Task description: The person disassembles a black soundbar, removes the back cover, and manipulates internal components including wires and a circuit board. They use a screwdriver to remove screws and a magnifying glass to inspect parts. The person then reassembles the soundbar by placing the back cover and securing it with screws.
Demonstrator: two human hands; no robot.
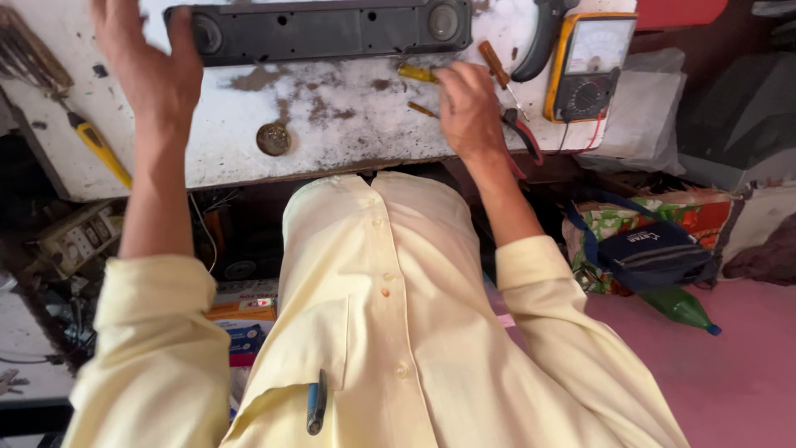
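Nearest, a pale yellow shirt (390, 332) with a pen (316, 404) clipped in the chest pocket, sleeves pushed up off both forearms, likely to keep cloth clear of the work. To the right on the pink floor, a green bottle (684, 309) and a dark blue pouch (655, 253) on a patterned bag.

Further out, the worn white tabletop (332, 116). At its near edge, a round metal disc (273, 138). Right hand (468, 108) palm-down, wrist bent, fingers curled together over small tools: a yellow-handled screwdriver (417, 74) just beside the fingertips, a brown-handled screwdriver (495, 65) and red-handled pliers (522, 137) close by, seemingly kept within easy reach. Clamped on one or merely touching: cannot tell.

Left hand (149, 66) raised with forearm near upright, fingers spread apart, thumb side against the left end of the long black speaker panel (319, 29), apparently to steady it. Panel flat along the far edge of the tabletop.

Farthest right, a yellow analogue multimeter (590, 66); far left, another yellow-handled tool (99, 148).
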